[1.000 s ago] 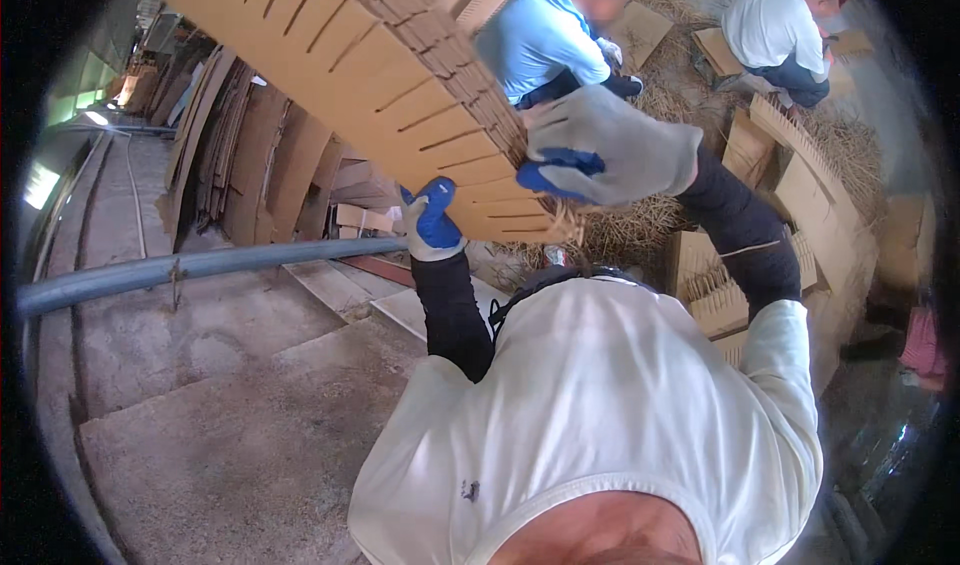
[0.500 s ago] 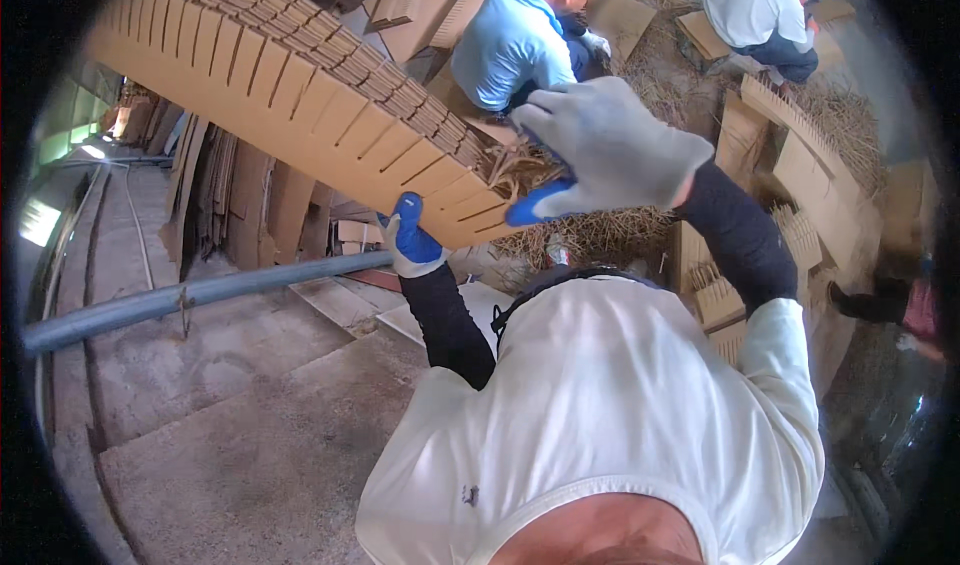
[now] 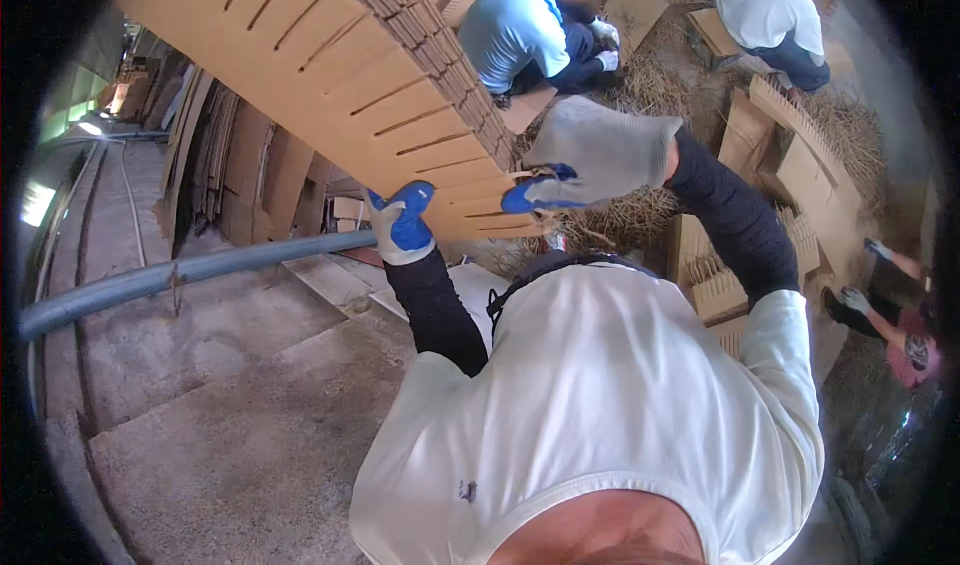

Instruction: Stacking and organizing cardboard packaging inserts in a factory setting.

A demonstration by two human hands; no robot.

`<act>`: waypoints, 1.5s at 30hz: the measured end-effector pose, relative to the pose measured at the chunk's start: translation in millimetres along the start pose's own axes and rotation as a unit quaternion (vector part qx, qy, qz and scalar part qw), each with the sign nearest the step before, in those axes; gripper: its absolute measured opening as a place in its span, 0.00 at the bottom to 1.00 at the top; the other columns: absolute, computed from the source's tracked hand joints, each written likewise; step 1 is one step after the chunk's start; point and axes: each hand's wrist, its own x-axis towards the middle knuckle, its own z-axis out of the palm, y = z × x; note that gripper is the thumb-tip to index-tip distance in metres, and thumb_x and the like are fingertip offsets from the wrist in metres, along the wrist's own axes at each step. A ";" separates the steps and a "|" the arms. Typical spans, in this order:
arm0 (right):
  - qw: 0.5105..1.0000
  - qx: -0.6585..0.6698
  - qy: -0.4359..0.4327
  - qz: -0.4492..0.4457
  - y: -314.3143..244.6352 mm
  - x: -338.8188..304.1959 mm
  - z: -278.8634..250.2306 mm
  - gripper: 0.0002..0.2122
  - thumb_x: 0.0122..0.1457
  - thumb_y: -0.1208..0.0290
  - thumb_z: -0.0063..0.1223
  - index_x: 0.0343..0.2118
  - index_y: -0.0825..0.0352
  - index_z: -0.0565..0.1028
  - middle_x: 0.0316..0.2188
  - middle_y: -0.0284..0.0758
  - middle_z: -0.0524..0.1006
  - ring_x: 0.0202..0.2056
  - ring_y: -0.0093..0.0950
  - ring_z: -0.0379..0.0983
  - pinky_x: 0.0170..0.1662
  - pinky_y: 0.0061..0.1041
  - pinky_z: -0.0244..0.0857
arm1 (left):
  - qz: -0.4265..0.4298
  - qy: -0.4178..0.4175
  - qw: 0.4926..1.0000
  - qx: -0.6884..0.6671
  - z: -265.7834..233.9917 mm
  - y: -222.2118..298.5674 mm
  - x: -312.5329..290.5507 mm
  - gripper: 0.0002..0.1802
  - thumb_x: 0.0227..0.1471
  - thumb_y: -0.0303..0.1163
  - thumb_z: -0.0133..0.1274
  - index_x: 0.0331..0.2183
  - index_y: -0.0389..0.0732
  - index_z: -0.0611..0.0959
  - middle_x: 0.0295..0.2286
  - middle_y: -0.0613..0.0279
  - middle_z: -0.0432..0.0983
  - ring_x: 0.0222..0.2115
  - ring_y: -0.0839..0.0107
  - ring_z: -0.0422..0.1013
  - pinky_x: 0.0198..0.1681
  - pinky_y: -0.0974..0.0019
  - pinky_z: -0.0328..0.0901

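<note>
A long stack of slotted cardboard sheets [image 3: 370, 95] slants from the upper left toward my chest. My left hand [image 3: 405, 225], in a grey glove with a blue palm, grips its near lower edge, thumb pressed on the flat face. At the stack's near right end my right hand [image 3: 600, 155], gloved the same way, is closed with its blue fingertips around thin cardboard strips [image 3: 528, 173]. Its fingers partly hide those strips. Dark slots run in from the stack's upper edge.
A blue-grey pipe [image 3: 200, 270] crosses on the left, before leaning cardboard sheets [image 3: 240, 165]. Two people sit ahead amid scrap strips [image 3: 655, 80]; another person [image 3: 900, 325] is at far right. Slotted cardboard pieces [image 3: 800, 165] lie to my right.
The cardboard stack has swung closer and tilted more steeply. My right hand has gone from spread fingers to closed at the stack's end. The person at far right has come further into view.
</note>
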 end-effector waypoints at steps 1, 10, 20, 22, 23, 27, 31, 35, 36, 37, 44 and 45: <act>0.999 0.041 0.016 -0.016 3.5 -5.1 5.3 0.23 0.60 0.49 0.53 0.20 0.67 0.76 0.15 0.41 0.72 0.18 0.42 0.70 0.25 0.34 0.65 | -0.015 -0.017 0.999 -0.023 -15.5 -9.6 -0.9 0.41 0.38 0.40 0.66 0.54 0.35 0.71 0.46 0.50 0.74 0.44 0.58 0.75 0.47 0.54 0.71; 0.958 0.266 0.098 -0.042 -27.1 0.4 9.4 0.17 0.62 0.60 0.49 0.26 0.71 0.75 0.15 0.42 0.69 0.15 0.42 0.63 0.21 0.35 0.57 | -0.085 -0.118 0.950 -0.275 -10.5 -34.7 -0.5 0.40 0.45 0.39 0.67 0.59 0.47 0.69 0.54 0.57 0.70 0.51 0.54 0.70 0.54 0.49 0.68; 0.937 0.266 0.159 0.163 -48.2 -6.7 23.3 0.15 0.59 0.63 0.50 0.29 0.73 0.77 0.15 0.41 0.72 0.17 0.38 0.69 0.23 0.31 0.63 | -0.041 -0.194 0.944 -0.265 -31.9 -36.1 3.7 0.34 0.54 0.41 0.57 0.60 0.43 0.68 0.56 0.55 0.68 0.54 0.55 0.68 0.58 0.47 0.63; 0.950 0.223 0.119 0.181 -50.9 -7.9 19.8 0.12 0.57 0.67 0.51 0.32 0.72 0.78 0.17 0.43 0.74 0.18 0.39 0.71 0.24 0.32 0.64 | -0.005 -0.162 0.967 -0.194 -31.0 -29.3 2.2 0.34 0.52 0.38 0.58 0.59 0.41 0.69 0.54 0.55 0.71 0.52 0.56 0.70 0.56 0.50 0.66; 0.949 0.230 0.117 0.179 -52.2 -6.5 19.8 0.11 0.56 0.68 0.51 0.32 0.72 0.78 0.17 0.43 0.74 0.18 0.39 0.71 0.25 0.32 0.64 | -0.012 -0.143 0.974 -0.174 -39.9 -25.6 3.6 0.34 0.51 0.38 0.58 0.58 0.40 0.69 0.53 0.55 0.72 0.51 0.57 0.71 0.54 0.50 0.67; 0.942 0.205 0.221 0.146 -54.8 -9.3 28.1 0.13 0.57 0.67 0.55 0.22 0.72 0.72 0.14 0.43 0.66 0.16 0.42 0.62 0.22 0.36 0.57 | -0.002 -0.017 0.998 -0.056 -19.5 -3.5 4.2 0.36 0.41 0.27 0.62 0.55 0.37 0.71 0.48 0.55 0.74 0.47 0.59 0.73 0.51 0.55 0.69; 0.923 0.228 0.260 0.168 -63.0 -15.8 23.9 0.12 0.57 0.67 0.56 0.22 0.71 0.74 0.14 0.43 0.68 0.16 0.42 0.64 0.23 0.35 0.59 | 0.029 -0.008 0.997 -0.076 -7.7 9.8 6.2 0.37 0.40 0.24 0.61 0.55 0.37 0.72 0.46 0.56 0.75 0.45 0.62 0.74 0.49 0.59 0.70; 0.904 0.284 0.238 0.214 -52.3 -29.8 19.4 0.10 0.58 0.68 0.56 0.27 0.71 0.77 0.15 0.41 0.72 0.18 0.35 0.69 0.25 0.31 0.63 | 0.069 0.061 0.993 0.076 -38.1 17.8 19.2 0.36 0.39 0.25 0.61 0.54 0.37 0.73 0.44 0.57 0.76 0.43 0.63 0.74 0.47 0.62 0.69; 0.907 0.272 0.224 0.230 -47.2 -33.5 18.9 0.10 0.58 0.68 0.56 0.29 0.71 0.78 0.15 0.40 0.73 0.18 0.33 0.71 0.25 0.29 0.64 | 0.059 0.046 0.996 0.056 -46.2 19.9 19.2 0.36 0.38 0.25 0.61 0.53 0.37 0.73 0.44 0.58 0.76 0.43 0.63 0.74 0.47 0.62 0.69; 0.934 0.181 0.193 0.240 -35.7 -38.2 24.0 0.09 0.59 0.70 0.55 0.34 0.72 0.80 0.17 0.36 0.77 0.20 0.22 0.73 0.26 0.24 0.66 | 0.049 0.030 0.998 0.036 -54.0 21.6 18.2 0.36 0.38 0.24 0.61 0.53 0.37 0.73 0.44 0.58 0.76 0.44 0.63 0.74 0.48 0.62 0.69; 0.878 0.240 0.268 0.317 -21.1 -50.6 2.6 0.18 0.57 0.65 0.60 0.45 0.74 0.78 0.27 0.36 0.81 0.26 0.21 0.76 0.30 0.24 0.68 | 0.075 0.056 0.987 0.130 -44.7 30.0 12.6 0.39 0.36 0.26 0.61 0.55 0.36 0.72 0.46 0.56 0.74 0.45 0.61 0.73 0.49 0.61 0.68; 0.910 0.182 0.285 0.242 -15.6 -48.4 8.8 0.21 0.55 0.62 0.61 0.46 0.74 0.76 0.31 0.37 0.80 0.29 0.24 0.77 0.33 0.26 0.69 | 0.070 0.047 0.992 0.096 -43.6 26.8 12.3 0.40 0.35 0.26 0.61 0.55 0.36 0.71 0.46 0.55 0.74 0.45 0.61 0.73 0.50 0.60 0.68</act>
